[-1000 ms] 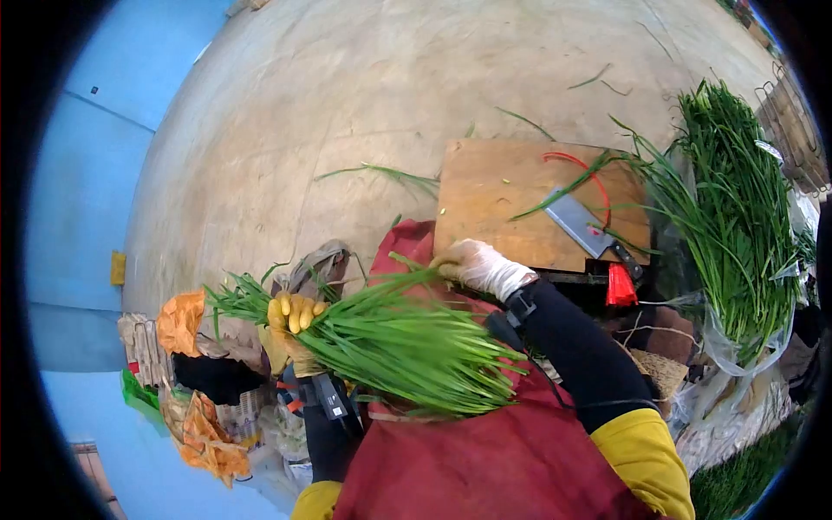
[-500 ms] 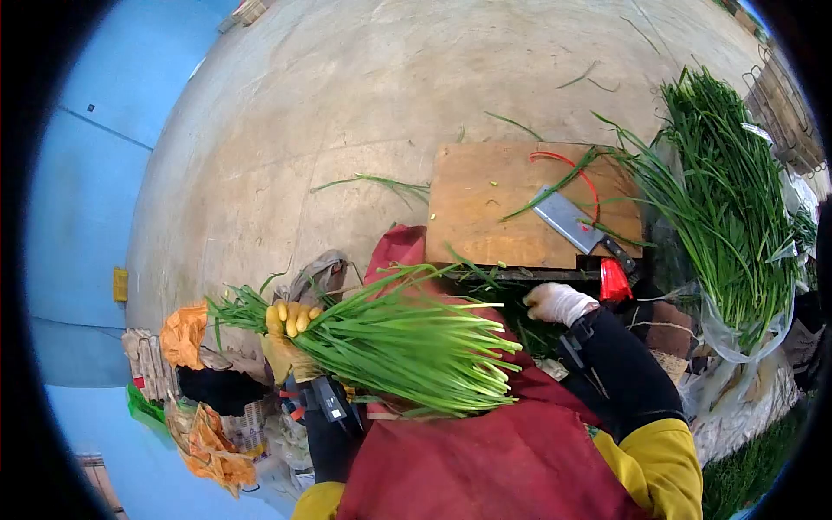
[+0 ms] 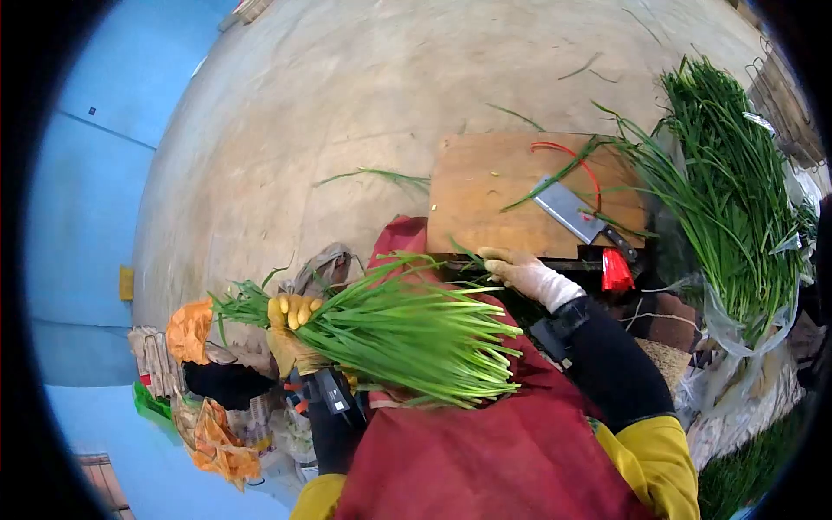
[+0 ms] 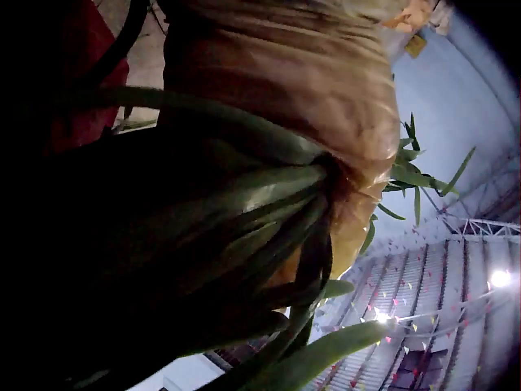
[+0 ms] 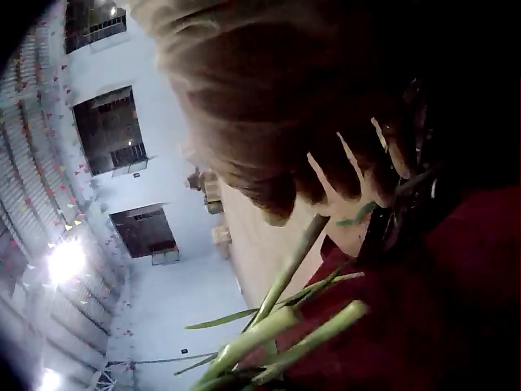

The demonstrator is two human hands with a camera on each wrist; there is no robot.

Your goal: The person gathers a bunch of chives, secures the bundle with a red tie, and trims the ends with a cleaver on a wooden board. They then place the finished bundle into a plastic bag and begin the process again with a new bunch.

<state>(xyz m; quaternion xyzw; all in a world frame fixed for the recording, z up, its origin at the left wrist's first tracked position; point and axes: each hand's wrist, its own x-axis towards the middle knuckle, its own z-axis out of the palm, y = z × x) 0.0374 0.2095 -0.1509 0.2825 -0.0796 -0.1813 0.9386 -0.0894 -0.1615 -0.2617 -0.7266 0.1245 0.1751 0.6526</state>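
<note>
My left hand [image 3: 290, 334], in a yellow glove, grips a thick bunch of garlic chives [image 3: 416, 334] near its leafy end. The pale cut ends fan out to the right over a dark red apron [image 3: 468, 459]. In the left wrist view the glove [image 4: 301, 81] wraps round the leaves, mostly in shadow. My right hand [image 3: 527, 276], in a whitish glove, is over the near edge of a wooden board [image 3: 485, 191], beyond the bunch. Its fingers [image 5: 350, 167] are spread and extended in the right wrist view, with a few stalks [image 5: 260, 334] showing below them.
A cleaver [image 3: 568, 210], a red strap [image 3: 592, 173] and stray leaves lie on the board. Right of it stands a large heap of chives [image 3: 737, 199] in clear plastic. Orange bags [image 3: 217, 442] and cloths sit at the left. Loose leaves [image 3: 377, 173] are scattered on the floor.
My right hand left the bunch's upper edge, drew back right with curled fingers, then moved up and left to the board's near edge, fingers now extended. My left hand keeps holding the chives.
</note>
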